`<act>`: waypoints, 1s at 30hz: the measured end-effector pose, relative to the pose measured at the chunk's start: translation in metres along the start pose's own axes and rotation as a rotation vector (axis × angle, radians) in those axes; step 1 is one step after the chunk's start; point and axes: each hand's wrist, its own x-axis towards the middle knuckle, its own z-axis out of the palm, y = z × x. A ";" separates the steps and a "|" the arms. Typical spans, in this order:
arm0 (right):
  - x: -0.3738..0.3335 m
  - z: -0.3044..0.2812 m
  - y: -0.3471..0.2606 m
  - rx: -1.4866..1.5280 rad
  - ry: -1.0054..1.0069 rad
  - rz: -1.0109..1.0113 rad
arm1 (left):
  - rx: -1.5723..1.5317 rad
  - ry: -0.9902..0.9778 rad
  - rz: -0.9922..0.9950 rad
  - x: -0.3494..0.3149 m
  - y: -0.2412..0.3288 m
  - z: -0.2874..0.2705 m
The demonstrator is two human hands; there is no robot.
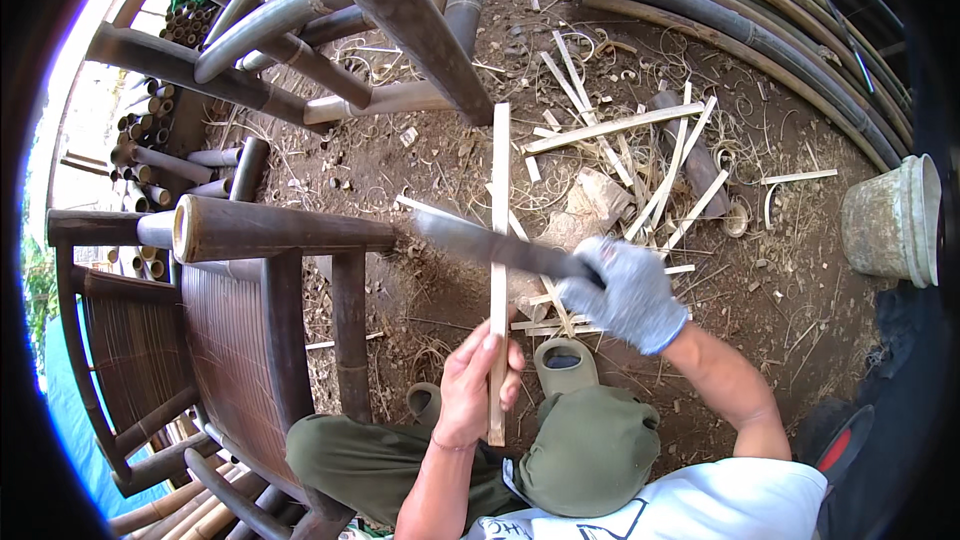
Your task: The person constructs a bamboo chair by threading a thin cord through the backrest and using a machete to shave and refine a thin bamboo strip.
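A pale strip (501,180) is gripped by the curled left hand (468,380) above the ground (800,315) — a knife (540,260), clasped in the closed, gloved right hand (628,298), is seen crossing it.

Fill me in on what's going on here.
A person is working with both hands. The bare left hand grips a long pale strip near its lower end. The gloved right hand holds a knife, its blurred blade crossing the strip above the left hand; whether they touch is hard to tell. More loose strips lie scattered among shavings on the ground, with a bucket off to the right.
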 end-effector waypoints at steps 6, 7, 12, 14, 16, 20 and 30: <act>-0.011 0.007 -0.002 -0.091 -0.026 0.030 | 0.314 0.032 0.057 -0.007 0.001 0.031; -0.006 0.008 0.009 -0.067 0.050 0.104 | 0.349 0.030 0.054 -0.012 -0.004 0.031; 0.009 0.000 0.062 -0.221 0.076 0.162 | 0.311 -0.001 0.021 -0.037 -0.014 0.021; 0.025 -0.017 0.085 -0.174 0.081 0.354 | 0.386 0.003 -0.019 -0.060 -0.014 0.013; 0.033 -0.039 0.112 0.058 0.175 0.627 | 0.364 0.011 -0.030 -0.076 -0.019 0.003; 0.023 -0.025 0.060 1.066 0.182 0.708 | 0.536 0.176 0.019 -0.051 -0.029 -0.011; 0.040 0.010 0.035 1.120 0.140 0.733 | 0.136 -0.199 -0.134 -0.036 -0.037 -0.013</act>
